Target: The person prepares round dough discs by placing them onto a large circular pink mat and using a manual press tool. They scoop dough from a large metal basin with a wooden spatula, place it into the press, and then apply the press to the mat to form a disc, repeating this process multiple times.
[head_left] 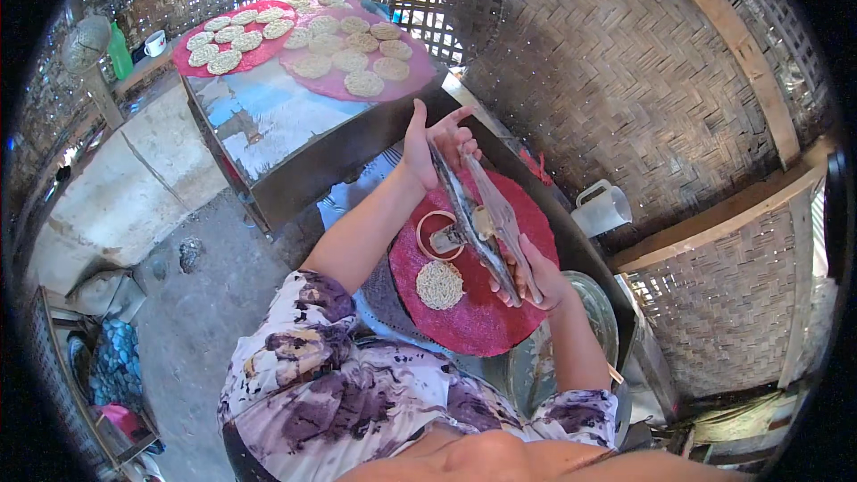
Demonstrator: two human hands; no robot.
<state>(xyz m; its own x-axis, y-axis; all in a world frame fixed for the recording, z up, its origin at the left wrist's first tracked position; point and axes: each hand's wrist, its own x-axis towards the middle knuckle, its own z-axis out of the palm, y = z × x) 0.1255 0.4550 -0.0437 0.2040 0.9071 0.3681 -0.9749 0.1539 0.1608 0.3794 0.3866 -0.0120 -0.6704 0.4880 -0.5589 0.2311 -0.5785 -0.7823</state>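
Observation:
My left hand [438,150] grips the upper end of a dark, flat, narrow-looking press or board [462,207] and a clear plastic sheet [499,207], its thumb and index finger stretched out. The lower end of both lies in my right hand [539,278]. Between board and sheet sits a small pale lump [483,221], perhaps dough. Below them is a round red woven mat [489,335] on my lap. One lacy, pale round cracker [440,285] lies on it, beside a ring [420,231] with a small cylindrical object [445,239] inside.
Ahead stands a worn table [268,127] bearing two red round mats [264,67] [315,87] of pale crackers [350,59]. A plastic pitcher [602,209] is at the right by the woven bamboo wall [636,80]. A large metal basin [592,294] sits beside my right arm.

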